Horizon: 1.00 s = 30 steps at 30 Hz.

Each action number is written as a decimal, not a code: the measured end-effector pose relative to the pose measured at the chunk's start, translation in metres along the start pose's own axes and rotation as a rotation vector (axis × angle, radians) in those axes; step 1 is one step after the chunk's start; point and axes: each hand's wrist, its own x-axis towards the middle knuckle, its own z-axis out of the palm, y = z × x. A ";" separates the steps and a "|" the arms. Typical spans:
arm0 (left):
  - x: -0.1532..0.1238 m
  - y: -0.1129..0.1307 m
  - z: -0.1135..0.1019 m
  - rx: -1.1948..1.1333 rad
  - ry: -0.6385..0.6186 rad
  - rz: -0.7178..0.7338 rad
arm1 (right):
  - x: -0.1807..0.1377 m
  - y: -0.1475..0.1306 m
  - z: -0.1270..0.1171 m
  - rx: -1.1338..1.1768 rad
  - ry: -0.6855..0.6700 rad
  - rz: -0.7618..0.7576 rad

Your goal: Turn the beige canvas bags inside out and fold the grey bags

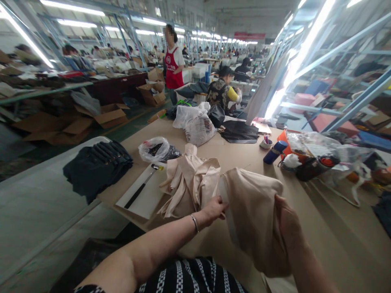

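We hold a beige fabric piece [253, 211] above the near edge of the bench [244, 154]. Our left hand [214, 209] pinches its left edge with closed fingers, and our right hand [287, 221] grips its right side. A pile of beige fabric [186, 183] lies just beside it.

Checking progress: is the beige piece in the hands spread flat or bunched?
Bunched: the beige piece is gathered and draped between the left hand and right hand, not flat.
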 end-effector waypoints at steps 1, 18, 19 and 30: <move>0.001 0.012 -0.003 0.034 0.019 0.042 | 0.002 -0.014 -0.005 -0.104 0.118 -0.060; -0.032 0.088 0.014 0.575 0.228 0.721 | -0.010 -0.055 0.014 -1.307 -0.320 -0.394; -0.031 0.080 0.014 0.394 0.242 0.580 | -0.014 -0.048 0.015 -1.251 -0.271 -0.391; -0.008 0.053 0.025 -0.193 0.132 -0.068 | -0.073 0.033 0.059 -0.818 -0.197 -0.481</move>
